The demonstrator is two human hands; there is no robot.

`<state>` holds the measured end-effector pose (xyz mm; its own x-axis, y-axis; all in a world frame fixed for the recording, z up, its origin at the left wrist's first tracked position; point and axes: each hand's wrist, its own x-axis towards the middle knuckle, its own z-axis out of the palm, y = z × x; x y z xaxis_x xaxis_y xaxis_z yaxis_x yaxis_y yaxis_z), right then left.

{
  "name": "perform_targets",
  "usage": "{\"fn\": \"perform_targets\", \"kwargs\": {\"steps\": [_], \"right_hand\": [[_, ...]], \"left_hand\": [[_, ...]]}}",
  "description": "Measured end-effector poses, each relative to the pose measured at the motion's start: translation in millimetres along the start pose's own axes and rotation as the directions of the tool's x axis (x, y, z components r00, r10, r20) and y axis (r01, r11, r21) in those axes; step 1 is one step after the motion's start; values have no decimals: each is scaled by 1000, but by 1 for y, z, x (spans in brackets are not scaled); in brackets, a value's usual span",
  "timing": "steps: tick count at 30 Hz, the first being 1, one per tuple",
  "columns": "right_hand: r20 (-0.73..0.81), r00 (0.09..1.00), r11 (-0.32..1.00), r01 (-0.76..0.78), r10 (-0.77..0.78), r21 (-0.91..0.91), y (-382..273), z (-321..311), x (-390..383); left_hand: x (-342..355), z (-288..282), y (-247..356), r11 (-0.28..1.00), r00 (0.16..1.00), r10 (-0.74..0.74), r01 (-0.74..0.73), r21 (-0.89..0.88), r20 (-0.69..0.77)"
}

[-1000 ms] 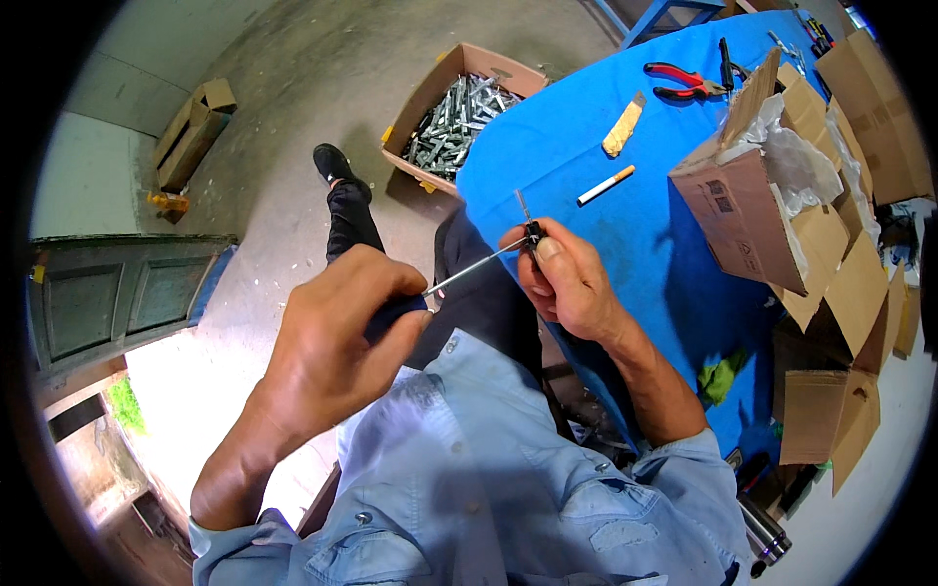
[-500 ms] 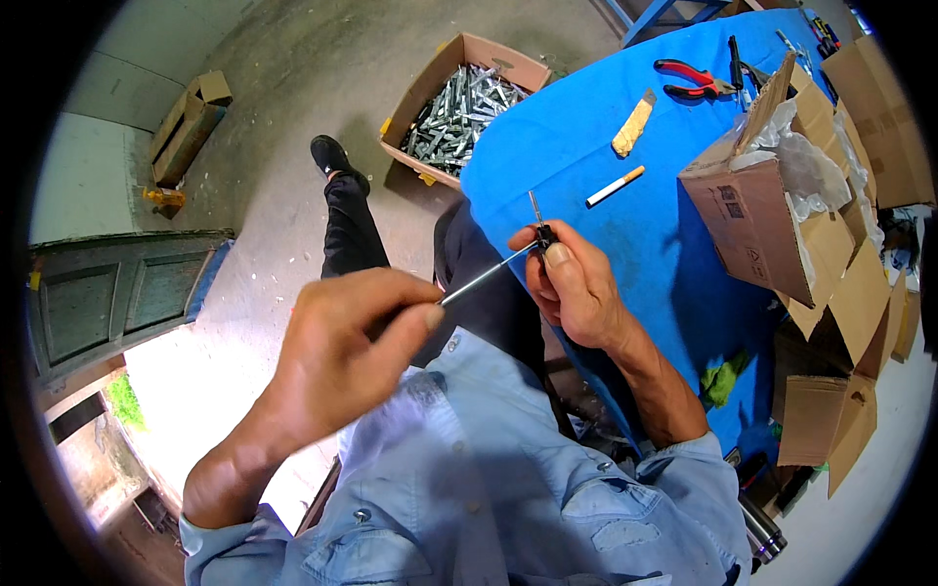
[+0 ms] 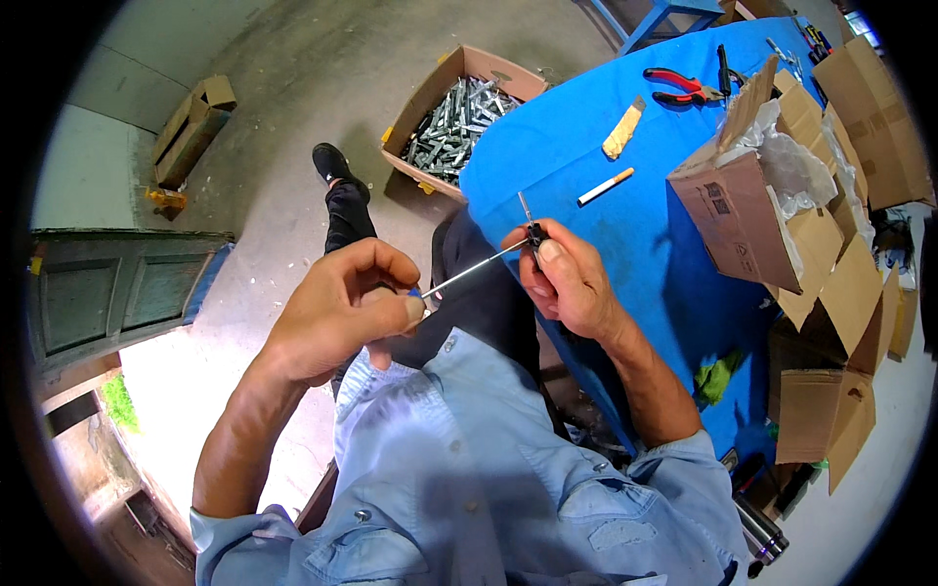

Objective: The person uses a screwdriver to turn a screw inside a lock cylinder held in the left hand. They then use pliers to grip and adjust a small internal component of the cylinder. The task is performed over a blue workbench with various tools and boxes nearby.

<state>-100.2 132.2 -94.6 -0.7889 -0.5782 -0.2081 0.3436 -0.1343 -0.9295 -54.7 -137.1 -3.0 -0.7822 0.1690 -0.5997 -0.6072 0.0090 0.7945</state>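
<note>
While the right grip (image 3: 569, 275) pinches a small black part (image 3: 536, 234) near the edge of the worktop (image 3: 616, 239), the left grip (image 3: 337, 314) holds a screwdriver (image 3: 474, 269) reaching to it. The blue handle (image 3: 415, 293), hidden a moment ago, now shows.

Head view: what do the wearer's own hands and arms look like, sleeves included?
The left hand and right hand are ungloved. The left forearm and right forearm are uncovered, below light-blue left and right sleeves ending around the elbows. These belong to a light-blue shirt with snap-like metallic buttons.
</note>
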Motion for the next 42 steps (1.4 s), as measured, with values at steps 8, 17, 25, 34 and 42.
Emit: {"fn": "perform_targets", "kwargs": {"steps": [8,17,25,34,42], "right_hand": [[6,1000,999,2,-2,37,2,-1,0],[-27,999,998,39,-40,-53,4,3,0],[-28,999,995,40,-43,-95,5,2,-1],[-25,999,981,35,-40,-193,7,4,0],[-7,999,990,36,-37,-140,6,0,0]], "left_hand": [[-11,11,-7,933,968,239,-208,294,-73],[-21,23,-10,-28,571,739,-505,863,358],[-12,22,-9,415,691,704,-587,695,163],[4,-4,-1,985,992,-128,126,-117,-14],[-8,4,-1,968,988,150,-138,208,-42]]}}
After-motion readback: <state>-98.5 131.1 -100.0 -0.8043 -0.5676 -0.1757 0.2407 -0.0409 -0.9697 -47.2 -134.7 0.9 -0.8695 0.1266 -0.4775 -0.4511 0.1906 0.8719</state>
